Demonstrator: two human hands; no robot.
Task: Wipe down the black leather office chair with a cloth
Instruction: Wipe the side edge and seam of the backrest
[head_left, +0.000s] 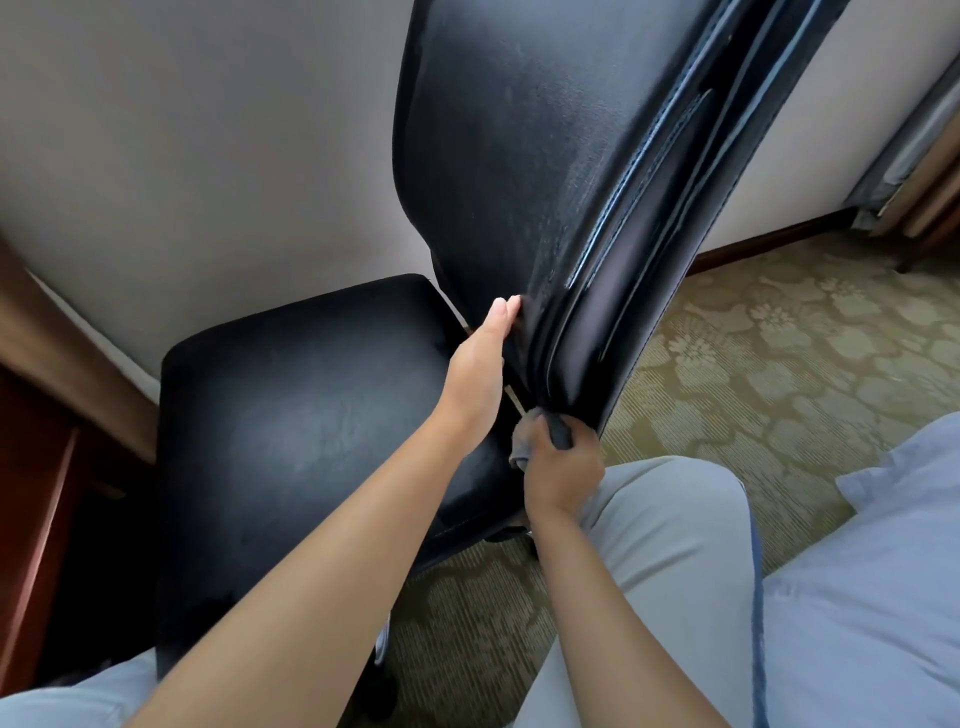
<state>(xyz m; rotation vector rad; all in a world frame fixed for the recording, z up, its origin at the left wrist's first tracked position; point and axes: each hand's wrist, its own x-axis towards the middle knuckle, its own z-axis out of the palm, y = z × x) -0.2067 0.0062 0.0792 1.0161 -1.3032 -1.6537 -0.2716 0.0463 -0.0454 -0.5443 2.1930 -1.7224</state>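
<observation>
1. Patterned olive carpet (753, 353) with a pale floral motif covered the floor; a plain grey wall (208, 156) stood behind, with a dark wooden skirting board (769, 239) along its base at right.
2. Reddish-brown wooden furniture (36, 441) showed at the left edge, close to the seat; what it was could not be told.
3. Black leather office chair: the seat (301, 415) lay at centre-left, and the backrest (545, 156) rose from centre toward the top of the view, seen edge-on with its stitched side seams facing the camera.
4. Left hand (480, 364) lay flat against the lower edge of the backrest, fingers straight and together, fingertips pointing up, just above the seat's rear corner. It held nothing.
5. Right hand (563, 462) was curled tightly around a grey cloth (540, 436), bunched and pressed against the bottom corner of the backrest, where backrest and seat met. Part of the cloth stuck out to the left of the fist.
6. Both forearms were bare and reached in from the lower edge of the view.
7. Person's light grey trouser leg (665, 545) was bent beside the chair at lower right; a pale blue shirt (872, 597) filled the bottom right corner.
8. Grey curtain fabric (914, 145) hung at the far right edge.
</observation>
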